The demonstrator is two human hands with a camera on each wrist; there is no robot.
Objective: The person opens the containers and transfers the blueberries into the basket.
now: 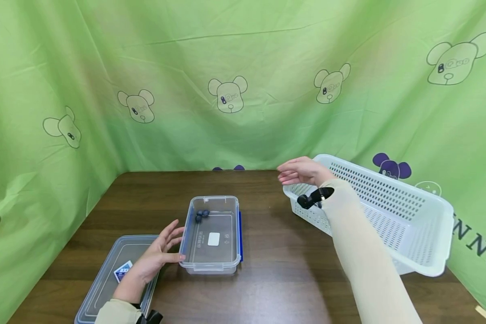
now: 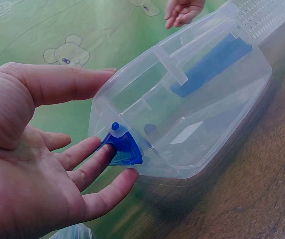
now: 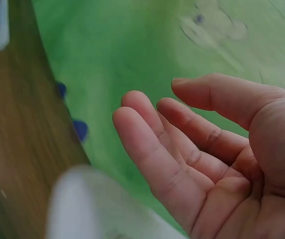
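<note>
The clear container [image 1: 231,229] stands open at the top on the brown table [image 1: 275,252], a little left of the middle, with its long sides running away from the person. A few dark round pieces [image 1: 200,213] are lying inside, near its far left corner, so most of its floor is visible. The left hand [image 1: 162,254] is at the left side of the container: the thumb touches the near left corner, and the other fingers are spread loosely, some of them against the blue latch [image 2: 127,152], without closing around it. How strongly they press, I cannot tell. Under the left forearm is the flat lid [image 1: 101,288], with its right edge near the container and a narrow strip of table along its outer side. The right hand [image 1: 301,171] is in the air by the far left corner of the white basket [image 1: 382,191]; its fingers are slightly bent, relaxed, and grasp nothing. The basket stands slantwise and hides part of the table's right edge. Between basket and container is a broad stretch of wood, and behind the container the table continues until the green curtain [image 1: 243,54].
</note>
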